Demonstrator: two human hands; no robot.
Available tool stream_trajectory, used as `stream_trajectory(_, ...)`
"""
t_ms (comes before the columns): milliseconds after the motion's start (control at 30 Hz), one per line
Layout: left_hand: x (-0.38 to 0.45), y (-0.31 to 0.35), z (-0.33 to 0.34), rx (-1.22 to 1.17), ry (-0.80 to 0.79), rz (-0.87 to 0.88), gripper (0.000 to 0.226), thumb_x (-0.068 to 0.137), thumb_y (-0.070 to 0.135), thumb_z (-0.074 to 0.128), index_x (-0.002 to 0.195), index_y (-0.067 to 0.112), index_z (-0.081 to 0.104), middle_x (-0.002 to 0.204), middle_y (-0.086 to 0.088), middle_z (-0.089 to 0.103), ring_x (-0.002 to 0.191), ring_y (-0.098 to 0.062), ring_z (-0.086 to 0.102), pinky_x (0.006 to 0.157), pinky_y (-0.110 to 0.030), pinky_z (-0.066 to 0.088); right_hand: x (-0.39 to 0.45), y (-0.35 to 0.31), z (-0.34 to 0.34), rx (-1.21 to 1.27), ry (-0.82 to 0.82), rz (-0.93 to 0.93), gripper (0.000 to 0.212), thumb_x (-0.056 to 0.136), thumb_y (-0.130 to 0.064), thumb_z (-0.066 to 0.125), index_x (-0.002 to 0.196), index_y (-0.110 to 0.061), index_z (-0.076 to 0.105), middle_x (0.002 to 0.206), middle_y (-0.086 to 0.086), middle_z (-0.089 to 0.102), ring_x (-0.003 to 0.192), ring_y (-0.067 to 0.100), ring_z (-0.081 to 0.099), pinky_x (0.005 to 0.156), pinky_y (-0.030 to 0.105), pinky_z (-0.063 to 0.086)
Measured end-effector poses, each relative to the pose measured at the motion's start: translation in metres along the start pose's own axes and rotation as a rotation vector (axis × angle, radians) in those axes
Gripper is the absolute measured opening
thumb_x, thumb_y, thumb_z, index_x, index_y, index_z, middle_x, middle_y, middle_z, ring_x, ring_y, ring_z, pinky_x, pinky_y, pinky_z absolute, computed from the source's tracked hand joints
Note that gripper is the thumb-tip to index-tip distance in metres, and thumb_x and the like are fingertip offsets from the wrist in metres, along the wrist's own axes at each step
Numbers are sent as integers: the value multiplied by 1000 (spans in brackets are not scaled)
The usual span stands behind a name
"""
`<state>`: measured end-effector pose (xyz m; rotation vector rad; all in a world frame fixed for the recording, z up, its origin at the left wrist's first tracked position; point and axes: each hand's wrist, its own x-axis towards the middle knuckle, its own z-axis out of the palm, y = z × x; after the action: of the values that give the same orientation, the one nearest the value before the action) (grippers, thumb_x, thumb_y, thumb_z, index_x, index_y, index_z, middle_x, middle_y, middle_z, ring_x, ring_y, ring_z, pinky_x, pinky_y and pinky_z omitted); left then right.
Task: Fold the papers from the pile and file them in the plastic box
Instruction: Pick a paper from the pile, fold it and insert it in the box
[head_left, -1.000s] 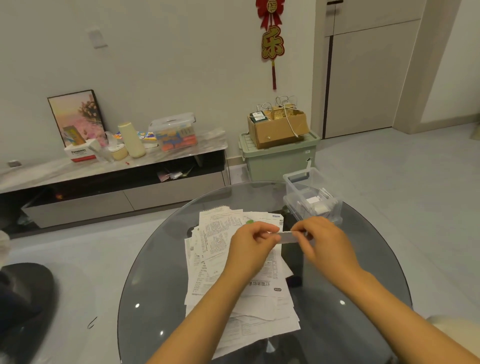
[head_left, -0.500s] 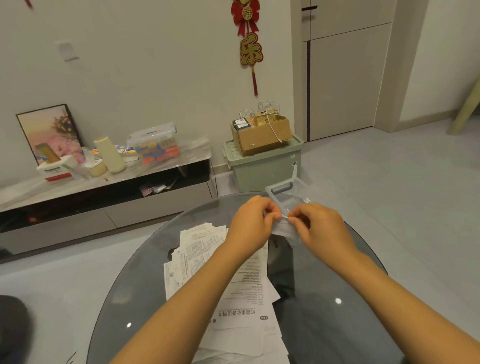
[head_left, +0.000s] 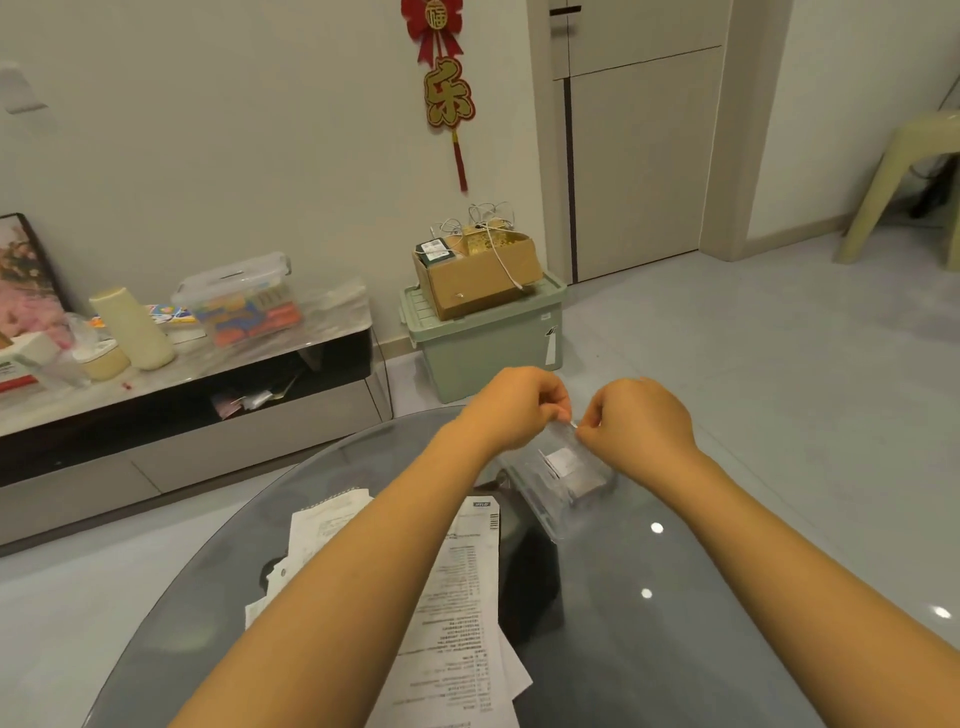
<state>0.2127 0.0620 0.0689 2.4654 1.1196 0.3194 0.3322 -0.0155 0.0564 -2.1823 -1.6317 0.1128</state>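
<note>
Above my plastic box (head_left: 563, 480) on the glass table (head_left: 649, 649), left hand (head_left: 511, 408) and right hand (head_left: 641, 423) both pinching one small folded paper (head_left: 573, 425), paper pile (head_left: 457, 597) near my left forearm.

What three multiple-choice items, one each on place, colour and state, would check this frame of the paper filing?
1. Where is the paper pile?
A. on the glass table
B. on the floor
C. in the cardboard box

2. What colour is the storage bin under the cardboard box?
A. red
B. pale green
C. black

3. How do the left hand and right hand stand?
A. both flat on the table
B. both pinching a folded paper above the clear plastic box
C. both hanging idle

Key: 1 A, the sheets lie on the glass; 2 B, its walls are pale green; 3 B, the fingertips meet on the slip.
</note>
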Motion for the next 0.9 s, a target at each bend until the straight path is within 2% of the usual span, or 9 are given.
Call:
stream_trajectory(100, 10, -3, 4, 26, -110, -3, 14, 87, 7, 57, 84, 15, 69, 79, 6, 63, 72, -6, 53, 63, -17, 39, 7, -1, 0, -110, -94, 1, 23, 82, -30, 59, 68, -14, 53, 60, 0, 45, 69, 25, 45, 59, 26, 34)
stream_trajectory(200, 20, -3, 3, 82, -197, 3, 18, 86, 4, 56, 80, 17, 66, 76, 6, 63, 66, -3, 53, 60, -17, 38, 14, -3, -2, -161, -186, 8, 35, 83, -30, 58, 59, -16, 38, 58, 0, 38, 66, 25, 41, 51, 23, 26)
stream_trajectory(367, 30, -1, -4, 149, -279, 5, 30, 87, 4, 54, 65, 24, 57, 66, 11, 60, 63, 0, 55, 58, -17, 38, 20, -9, -8, -173, -241, -18, 35, 85, -29, 54, 57, -16, 37, 58, -1, 40, 52, 15, 36, 48, 23, 25)
stream_trajectory(500, 34, -2, -10, 186, -294, 3, 35, 88, 6, 54, 60, 27, 52, 64, 12, 60, 60, 1, 54, 55, -16, 35, 24, -14, -9, -194, -227, -56, 38, 88, -29, 52, 58, -18, 32, 59, -2, 37, 51, 12, 31, 48, 22, 23)
stream_trajectory(567, 35, -1, -6, 198, -338, -11, 32, 87, 6, 54, 62, 25, 55, 65, 11, 62, 59, 2, 55, 56, -15, 35, 25, -16, -7, -233, -267, -72, 33, 88, -28, 53, 62, -18, 36, 61, -3, 39, 56, 14, 39, 53, 23, 29)
stream_trajectory(634, 36, 0, 2, 229, -369, -16, 26, 86, 6, 54, 65, 21, 56, 72, 6, 65, 57, 2, 54, 55, -15, 34, 24, -18, -3, -285, -309, -82, 22, 87, -26, 54, 71, -17, 43, 66, -4, 42, 73, 19, 50, 64, 25, 35)
stream_trajectory(734, 39, 1, 8, 284, -408, -14, 24, 86, 5, 55, 65, 18, 57, 80, 2, 65, 56, 1, 49, 52, -14, 32, 25, -19, 2, -311, -355, -106, 8, 86, -25, 56, 85, -20, 50, 69, -5, 41, 80, 20, 47, 70, 26, 35)
stream_trajectory(834, 41, 2, 11, 337, -427, -7, 9, 85, 8, 60, 84, 13, 67, 78, 1, 58, 60, -9, 49, 53, -19, 33, 26, -16, 6, -358, -365, -132, 14, 87, -28, 58, 100, -24, 55, 82, -4, 47, 81, 18, 45, 74, 26, 34)
stream_trajectory(901, 41, 4, 13, 360, -413, -5, 9, 84, 11, 63, 92, 10, 67, 80, -2, 56, 70, -19, 49, 53, -23, 34, 28, -16, 8, -404, -359, -146, 18, 88, -27, 57, 105, -23, 58, 91, -1, 55, 87, 20, 52, 77, 25, 32)
